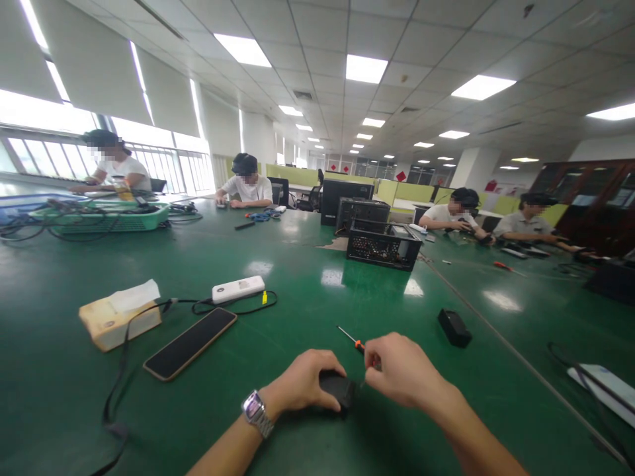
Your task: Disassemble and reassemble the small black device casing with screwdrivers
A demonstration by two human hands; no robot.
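Observation:
My left hand (310, 380), with a metal-banded watch on its wrist, is closed around a small black block-shaped object (337, 390) at the near middle of the table. Its fingers cover part of the object, so its kind does not show. Just right of it my right hand (399, 370) is curled with fingertips pinched together, facing the object's right side. What the pinch holds, if anything, is hidden or too small to name. A screwdriver (358, 344) with an orange and black handle points away to the left; my right hand hides its handle end.
On the green table (297, 304) lie a phone (191, 344), a tissue pack (119, 316), a white power strip (238, 289) and another black block (454, 328). Farther back are an opened computer case (384, 246) and a green basket of cables (104, 219). Several people sit around.

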